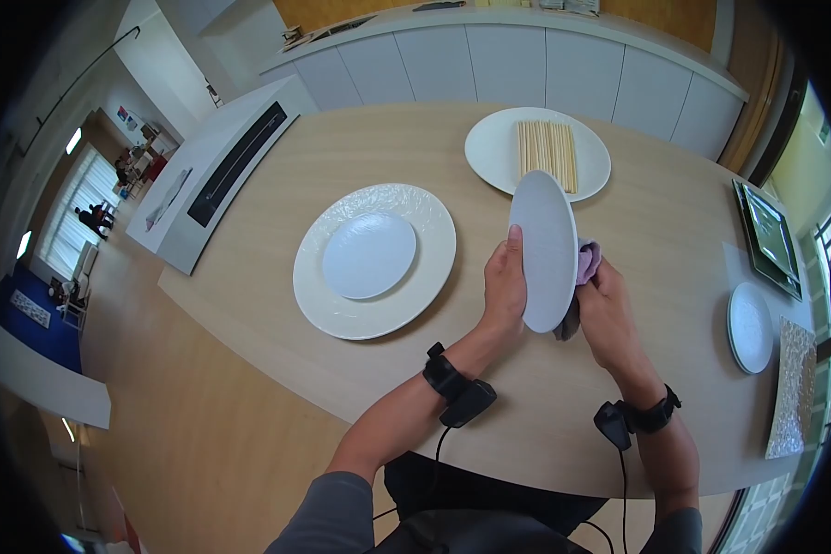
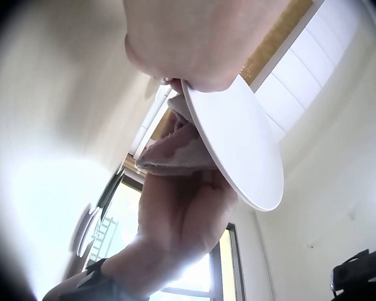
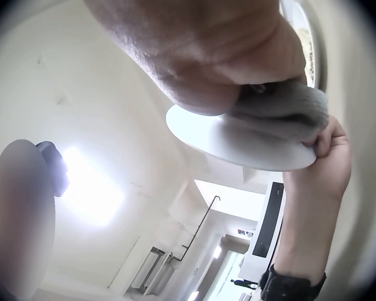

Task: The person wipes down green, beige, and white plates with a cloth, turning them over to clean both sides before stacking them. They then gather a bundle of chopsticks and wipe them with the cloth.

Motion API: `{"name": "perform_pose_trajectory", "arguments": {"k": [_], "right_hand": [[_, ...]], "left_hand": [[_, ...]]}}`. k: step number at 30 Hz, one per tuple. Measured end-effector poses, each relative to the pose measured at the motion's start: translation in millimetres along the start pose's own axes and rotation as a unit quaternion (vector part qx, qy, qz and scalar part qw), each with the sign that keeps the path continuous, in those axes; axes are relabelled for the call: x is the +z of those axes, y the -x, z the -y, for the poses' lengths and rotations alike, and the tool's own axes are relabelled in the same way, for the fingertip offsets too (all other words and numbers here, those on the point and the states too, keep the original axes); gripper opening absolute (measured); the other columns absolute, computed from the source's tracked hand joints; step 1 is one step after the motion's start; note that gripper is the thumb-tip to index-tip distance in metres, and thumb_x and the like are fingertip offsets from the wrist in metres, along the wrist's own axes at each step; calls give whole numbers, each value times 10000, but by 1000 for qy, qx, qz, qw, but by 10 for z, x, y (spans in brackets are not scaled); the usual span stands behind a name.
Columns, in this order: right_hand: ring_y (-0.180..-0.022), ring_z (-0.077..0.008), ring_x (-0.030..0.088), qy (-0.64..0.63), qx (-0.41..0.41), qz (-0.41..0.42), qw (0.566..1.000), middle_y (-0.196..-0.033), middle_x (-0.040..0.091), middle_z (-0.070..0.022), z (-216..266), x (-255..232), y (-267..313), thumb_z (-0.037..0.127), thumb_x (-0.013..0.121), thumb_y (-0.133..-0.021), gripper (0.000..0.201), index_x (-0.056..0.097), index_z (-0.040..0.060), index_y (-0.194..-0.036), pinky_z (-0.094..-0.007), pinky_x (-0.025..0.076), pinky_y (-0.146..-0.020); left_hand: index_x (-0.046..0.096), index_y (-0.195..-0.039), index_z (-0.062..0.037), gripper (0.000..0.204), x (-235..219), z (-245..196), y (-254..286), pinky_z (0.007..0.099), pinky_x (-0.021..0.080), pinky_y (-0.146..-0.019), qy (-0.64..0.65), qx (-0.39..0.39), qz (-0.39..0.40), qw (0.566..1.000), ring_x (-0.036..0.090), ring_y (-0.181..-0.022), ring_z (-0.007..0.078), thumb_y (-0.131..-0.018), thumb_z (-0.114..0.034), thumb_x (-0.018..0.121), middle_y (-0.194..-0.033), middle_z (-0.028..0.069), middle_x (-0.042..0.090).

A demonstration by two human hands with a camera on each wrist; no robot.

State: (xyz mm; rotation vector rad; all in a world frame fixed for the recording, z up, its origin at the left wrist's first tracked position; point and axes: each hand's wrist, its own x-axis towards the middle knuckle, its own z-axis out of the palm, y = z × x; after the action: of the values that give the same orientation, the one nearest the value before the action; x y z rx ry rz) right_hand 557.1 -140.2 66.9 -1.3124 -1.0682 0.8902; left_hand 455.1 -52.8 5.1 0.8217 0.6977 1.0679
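Observation:
My left hand (image 1: 505, 288) grips a white plate (image 1: 547, 254) by its edge, thumb along the front rim, and the plate stands tilted nearly upright above the table. Behind it, my right hand (image 1: 609, 316) holds a cloth (image 1: 588, 260), purple and grey, against the plate's back. The right wrist view shows the bunched grey cloth (image 3: 288, 113) lying along the plate's face under the right hand. In the left wrist view the cloth (image 2: 182, 147) hangs in folds beside the plate (image 2: 238, 138). The right fingers are mostly hidden by the cloth and plate.
To the left, a small white plate (image 1: 369, 256) lies on a large cream plate (image 1: 434, 222) with a patterned rim. Beyond the hands, an oval plate (image 1: 492, 148) bears several pale sticks (image 1: 547, 148). Small plates (image 1: 751, 328), a textured tray (image 1: 791, 388) and dark-green trays (image 1: 768, 235) line the right edge.

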Motion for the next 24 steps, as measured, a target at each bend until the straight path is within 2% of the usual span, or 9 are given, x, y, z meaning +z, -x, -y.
{"name": "perform_pose_trajectory", "arguments": {"k": [4,6,7,13,16,18,21,22,24], "right_hand": [[-843,-86,548,2,-19,-24,1000,-960,631,-43,180,11,55,27,436,-990,252,592,-21,-1181,-267,481,-739],[-941,-80,553,-40,-108,-52,992,-1065,620,-37,228,24,62,-15,410,-974,325,579,13,-1251,-235,471,-809],[-1024,-85,548,-65,-97,-28,993,-1134,605,-33,238,-21,63,-69,379,-943,393,572,39,-1268,-220,452,-871],[-998,-101,563,26,-187,-114,975,-1124,610,-33,135,-18,-30,-126,357,-896,458,583,45,-1256,-231,460,-860],[-971,-109,575,4,-119,-108,987,-1099,626,-41,157,-72,-49,-114,373,-896,436,592,34,-1242,-245,468,-863],[-967,-107,575,-7,-122,-110,986,-1084,633,-48,80,-87,-109,-100,382,-901,414,595,26,-1234,-250,475,-850],[-854,-95,579,-37,-79,-78,993,-935,651,-47,-134,-161,-177,-33,427,-945,274,605,-13,-1152,-264,498,-726],[-793,-89,563,-20,-70,-82,994,-860,637,-38,-171,-158,-148,14,455,-977,190,607,-17,-1087,-278,496,-692],[-800,-81,553,-81,-15,-26,996,-839,639,-48,-269,-130,-135,85,505,-988,165,610,-38,-1022,-303,501,-672]], "left_hand": [[625,-1138,-21,514,-34,55,-49,258,527,-695,-3,3,0,1000,620,-754,100,-1071,-482,407,-910,33,655],[614,-1080,-6,536,-62,99,-59,268,534,-719,-23,-20,29,999,645,-792,105,-1057,-509,431,-916,60,675],[614,-1080,-6,536,-60,109,-43,268,534,-719,-22,-19,28,999,645,-792,105,-1057,-509,431,-916,60,675],[630,-1109,-27,535,61,64,104,263,514,-739,-55,-93,95,990,619,-812,91,-1054,-520,432,-930,38,664],[635,-1097,-25,523,55,11,131,251,498,-697,-69,-115,133,982,596,-773,77,-1058,-508,437,-895,23,649],[639,-1084,-26,499,60,9,134,239,474,-643,-87,-118,134,980,567,-723,65,-1063,-485,444,-846,6,629],[630,-1002,-45,438,85,39,141,224,449,-588,-93,-53,110,988,538,-673,44,-1076,-434,442,-783,-23,605],[624,-999,-49,428,106,32,148,229,460,-594,-106,-38,88,990,547,-681,50,-1080,-425,435,-794,-17,610],[621,-1030,-37,426,156,11,134,250,518,-661,-98,22,57,993,610,-741,75,-1080,-417,433,-867,24,658]]}}
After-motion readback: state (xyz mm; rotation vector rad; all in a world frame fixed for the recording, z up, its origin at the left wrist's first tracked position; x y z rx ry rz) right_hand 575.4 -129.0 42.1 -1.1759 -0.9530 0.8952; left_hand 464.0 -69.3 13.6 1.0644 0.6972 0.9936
